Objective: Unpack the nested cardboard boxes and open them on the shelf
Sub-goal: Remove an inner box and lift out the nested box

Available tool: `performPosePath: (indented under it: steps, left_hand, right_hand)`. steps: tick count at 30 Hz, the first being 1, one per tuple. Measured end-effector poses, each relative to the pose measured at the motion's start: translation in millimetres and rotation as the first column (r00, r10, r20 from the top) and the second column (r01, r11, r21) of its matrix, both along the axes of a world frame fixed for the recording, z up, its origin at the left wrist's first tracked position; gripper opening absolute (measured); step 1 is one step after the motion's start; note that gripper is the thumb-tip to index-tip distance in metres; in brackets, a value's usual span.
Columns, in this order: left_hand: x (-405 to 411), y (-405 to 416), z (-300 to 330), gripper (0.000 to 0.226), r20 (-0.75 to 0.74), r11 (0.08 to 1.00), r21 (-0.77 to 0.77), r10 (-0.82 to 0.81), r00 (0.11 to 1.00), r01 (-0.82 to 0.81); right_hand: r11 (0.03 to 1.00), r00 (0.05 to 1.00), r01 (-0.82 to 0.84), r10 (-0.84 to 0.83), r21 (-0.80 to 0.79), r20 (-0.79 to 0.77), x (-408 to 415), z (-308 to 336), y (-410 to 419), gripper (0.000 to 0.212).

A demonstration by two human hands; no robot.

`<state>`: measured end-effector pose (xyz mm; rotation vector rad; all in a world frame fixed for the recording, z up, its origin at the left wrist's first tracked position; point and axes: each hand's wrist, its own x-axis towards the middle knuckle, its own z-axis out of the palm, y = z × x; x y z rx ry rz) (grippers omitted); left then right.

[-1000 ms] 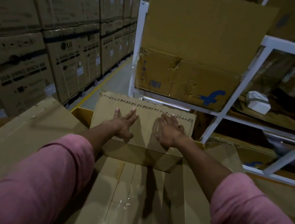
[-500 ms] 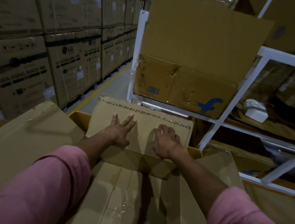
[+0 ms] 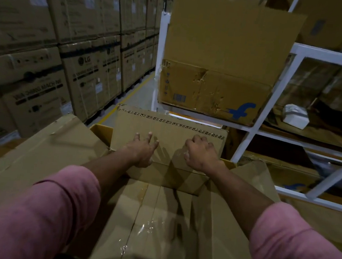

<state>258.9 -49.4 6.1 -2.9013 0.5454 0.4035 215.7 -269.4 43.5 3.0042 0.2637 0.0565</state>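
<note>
A large open cardboard box stands right in front of me, its far flap (image 3: 170,127) raised and edged with printed tape. My left hand (image 3: 141,150) presses on that flap with fingers spread. My right hand (image 3: 200,153) rests on the same flap to the right, fingers bent with the tips on the card. Inside lies a smaller box (image 3: 143,220) sealed with clear tape. The side flaps (image 3: 40,149) (image 3: 246,183) hang outward. On the white shelf (image 3: 270,105) ahead stands another opened box (image 3: 214,92) with a blue logo, its lid flap upright.
Stacks of LG cartons (image 3: 84,70) wall the left side of a narrow aisle (image 3: 140,93) marked with a yellow line. A white packet (image 3: 295,116) lies on the shelf at right. Flattened cardboard fills the lower shelf. A yellow edge (image 3: 101,130) shows under the front box.
Both hands stay on the far flap. My right hand's fingers have gone from flat to bent. The left hand has shifted slightly.
</note>
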Motion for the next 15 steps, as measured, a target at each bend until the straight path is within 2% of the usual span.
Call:
performPosePath:
  steps: [6, 11, 15]
  left_hand:
    - [-20, -9, 28, 0.077, 0.002, 0.998, 0.038, -0.054, 0.999, 0.054]
    - [-49, -43, 73, 0.079, 0.086, 0.989, -0.081, -0.120, 0.989, 0.126]
    - [-79, -91, 101, 0.087, 0.074, 0.965, -0.206, -0.151, 0.986, 0.164]
  right_hand:
    - [0.997, 0.999, 0.002, 0.002, 0.076, -0.045, -13, 18, -1, 0.045]
    - [0.992, 0.999, -0.012, 0.017, 0.123, -0.038, -29, 60, -9, 0.056]
    - [0.988, 1.000, 0.020, -0.020, 0.153, -0.003, -58, 95, -36, 0.064]
